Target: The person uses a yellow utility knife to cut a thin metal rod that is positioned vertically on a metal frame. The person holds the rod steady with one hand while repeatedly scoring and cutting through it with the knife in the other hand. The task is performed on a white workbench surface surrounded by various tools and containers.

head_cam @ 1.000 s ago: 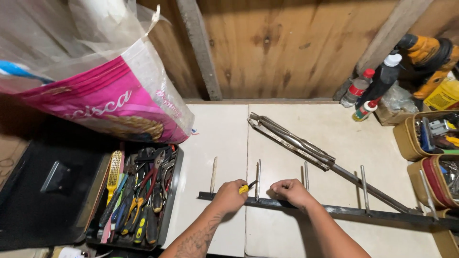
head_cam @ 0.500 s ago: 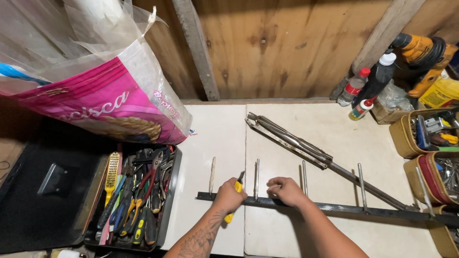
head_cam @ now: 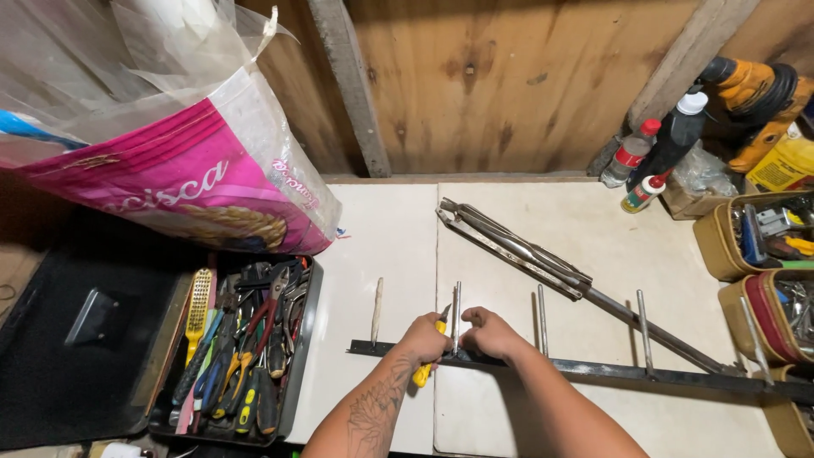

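Observation:
A long dark metal bar (head_cam: 593, 370) with several upright pins lies across the white bench top (head_cam: 381, 246). My left hand (head_cam: 421, 343) grips a yellow-handled tool (head_cam: 426, 366) against the bar beside one pin. My right hand (head_cam: 492, 333) rests closed on the bar just right of that same pin (head_cam: 457, 315). A second, thinner metal rod assembly (head_cam: 526, 252) runs diagonally from the back towards the right end of the bar.
A tray of pliers and screwdrivers (head_cam: 237, 348) sits at the left. A large pink plastic sack (head_cam: 170, 178) hangs over it. Bottles (head_cam: 657, 153), a power tool (head_cam: 750, 85) and open tool cases (head_cam: 763, 254) crowd the right. A wooden wall (head_cam: 509, 85) stands behind.
Both hands have shifted slightly along the bar and closed in around one pin. The yellow-handled tool has swung from pointing sideways to hanging below my left hand.

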